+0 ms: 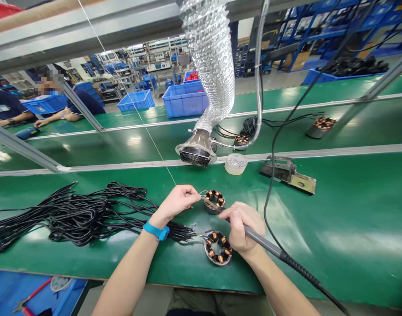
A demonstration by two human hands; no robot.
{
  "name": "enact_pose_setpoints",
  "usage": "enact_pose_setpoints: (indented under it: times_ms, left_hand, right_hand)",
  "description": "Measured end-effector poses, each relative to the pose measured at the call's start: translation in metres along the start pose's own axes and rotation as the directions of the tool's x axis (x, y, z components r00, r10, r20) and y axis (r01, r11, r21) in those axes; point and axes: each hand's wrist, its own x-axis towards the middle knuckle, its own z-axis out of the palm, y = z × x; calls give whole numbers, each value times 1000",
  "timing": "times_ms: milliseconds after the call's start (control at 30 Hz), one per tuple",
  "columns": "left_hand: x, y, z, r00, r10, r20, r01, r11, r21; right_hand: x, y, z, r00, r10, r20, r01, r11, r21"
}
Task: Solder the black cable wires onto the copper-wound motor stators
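My right hand (242,227) grips a soldering iron (265,244) like a pen, its tip resting at the edge of a small motor stator (214,201) with copper windings on the green bench. Pinched in my left hand (176,202) is a thin solder wire that runs up and away; its end meets the iron's tip at the stator. A blue band sits on my left wrist. A second stator (218,248) lies nearer me, with black leads attached, just left of my right hand.
A heap of black cables (76,215) sprawls on the left. A foil fume duct with fan mouth (197,151) hangs ahead, beside a tape roll (235,163) and a metal iron stand (288,173). More stators and blue bins lie beyond; another person sits far left.
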Motion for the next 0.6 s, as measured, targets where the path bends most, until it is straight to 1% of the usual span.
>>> enact_pose_setpoints:
  times_ms: [200,333,400,500,600]
  left_hand:
    - [0,1,0,1000,-19,-8,18,1000,-19]
    - [0,4,1,1000,-28,-7,28,999,-26]
    - [0,4,1,1000,-30,-5,29,999,-33]
    - [1,1,0,1000,-21,-7,21,999,-36]
    - [2,-2,0,1000,-10,-8,10,999,-34]
  right_hand:
    - [2,1,2,999,-10,37,11,1000,-15]
    - [2,2,3,999,-52,10,51,999,9]
    - [2,2,4,998,-63,17,62,998,22]
    - [2,1,3,999,-52,12,52,998,18]
    - [2,2,2,999,-26,-36,26,1000,0]
